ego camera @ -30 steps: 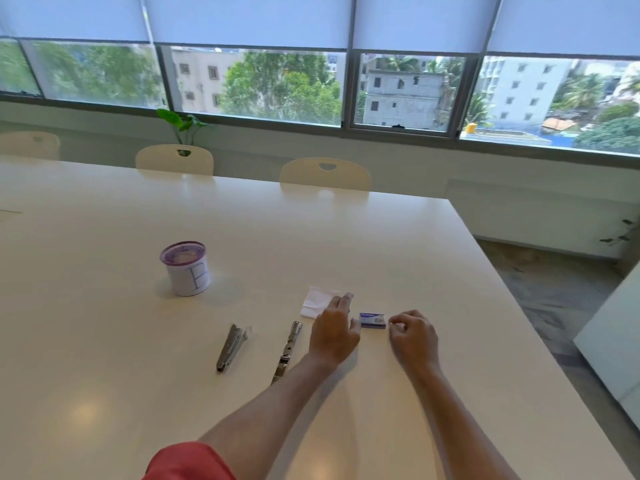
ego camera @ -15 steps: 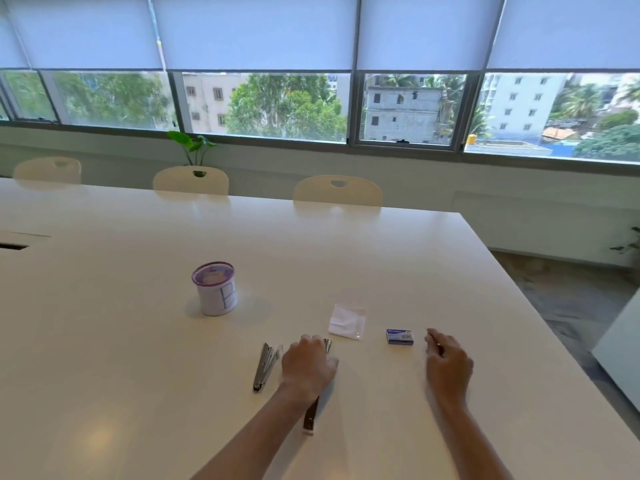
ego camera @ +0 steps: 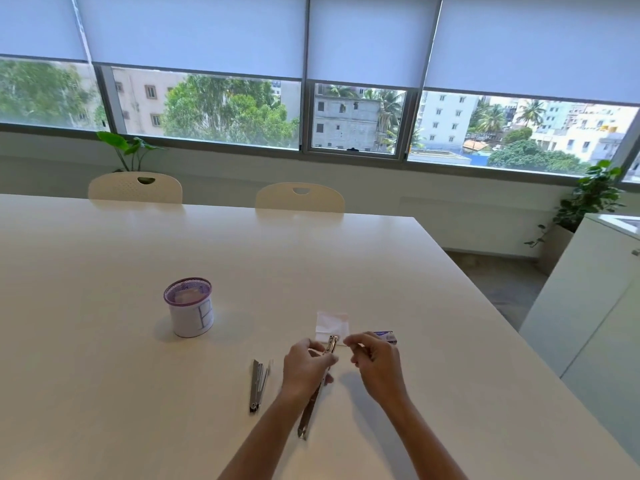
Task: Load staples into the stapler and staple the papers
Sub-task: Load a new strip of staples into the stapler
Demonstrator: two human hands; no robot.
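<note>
My left hand (ego camera: 304, 368) grips a long, thin metal stapler part (ego camera: 313, 407) near its far end. The part is tilted, with its near end low by the table (ego camera: 104, 375). My right hand (ego camera: 375, 362) is just to the right of its tip, thumb and forefinger pinched on a tiny strip of staples that is barely visible. A second metal stapler part (ego camera: 258, 386) lies flat to the left of my left hand. A small white folded paper (ego camera: 332, 323) lies just beyond both hands. The blue staple box (ego camera: 386, 336) is partly hidden behind my right fingers.
A purple-rimmed mesh cup (ego camera: 188, 306) wrapped in white paper stands to the left at mid table. Two cream chairs (ego camera: 301, 199) sit at the far edge. The table's right edge runs diagonally beside a white cabinet (ego camera: 588, 306).
My left hand closed on the long stapler part and lifted its far end off the table. My right hand moved left from beside the staple box toward the part's tip.
</note>
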